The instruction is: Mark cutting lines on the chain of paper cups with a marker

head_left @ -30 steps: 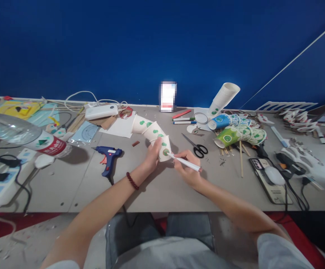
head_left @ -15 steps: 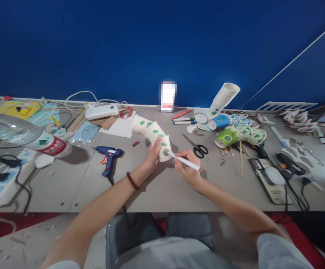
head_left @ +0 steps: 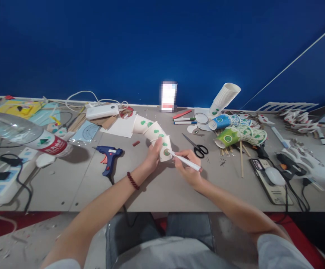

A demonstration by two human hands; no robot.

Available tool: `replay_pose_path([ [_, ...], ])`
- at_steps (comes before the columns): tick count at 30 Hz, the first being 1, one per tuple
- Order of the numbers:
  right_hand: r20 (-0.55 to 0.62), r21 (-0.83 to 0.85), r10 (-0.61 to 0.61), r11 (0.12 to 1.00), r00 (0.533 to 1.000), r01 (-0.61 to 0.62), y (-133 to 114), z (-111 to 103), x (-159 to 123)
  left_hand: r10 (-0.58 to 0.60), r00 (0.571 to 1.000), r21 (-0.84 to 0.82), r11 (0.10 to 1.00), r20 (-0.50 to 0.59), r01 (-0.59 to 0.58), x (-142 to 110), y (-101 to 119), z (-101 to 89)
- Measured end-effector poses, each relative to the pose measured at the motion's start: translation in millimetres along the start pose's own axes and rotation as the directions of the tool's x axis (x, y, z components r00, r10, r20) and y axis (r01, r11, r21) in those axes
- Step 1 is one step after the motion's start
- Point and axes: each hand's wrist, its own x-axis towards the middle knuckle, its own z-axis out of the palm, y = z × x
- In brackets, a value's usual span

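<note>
A curved chain of white paper cups (head_left: 151,130) dotted with green spots lies on the grey table (head_left: 162,190). My left hand (head_left: 153,155) is wrapped round the nearest cup of the chain, a bead bracelet on its wrist. My right hand (head_left: 187,168) pinches a white marker (head_left: 184,160) whose tip touches a green spot on that cup.
A blue glue gun (head_left: 108,157) lies left of my hands, black scissors (head_left: 196,146) to the right. Further right are coloured cups (head_left: 236,130), a leaning cup stack (head_left: 224,97), wooden sticks, a phone with a mouse (head_left: 272,175). A plastic bottle (head_left: 22,135) and cables sit at the left.
Both hands stay on the cup and marker; only a slight shift of the view.
</note>
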Motion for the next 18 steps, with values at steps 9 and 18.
replay_pose_path([
  [9,0.027,-0.003,-0.014,1.0,1.0,0.014,2.7,1.1,-2.6,0.017,1.0,0.007,1.0,-0.002,-0.017,0.7,-1.1,0.0],
  [18,0.01,-0.022,0.003,1.0,1.0,-0.003,0.7,2.6,-1.2,0.029,1.0,0.006,1.0,0.003,-0.029,1.5,-1.4,0.3],
])
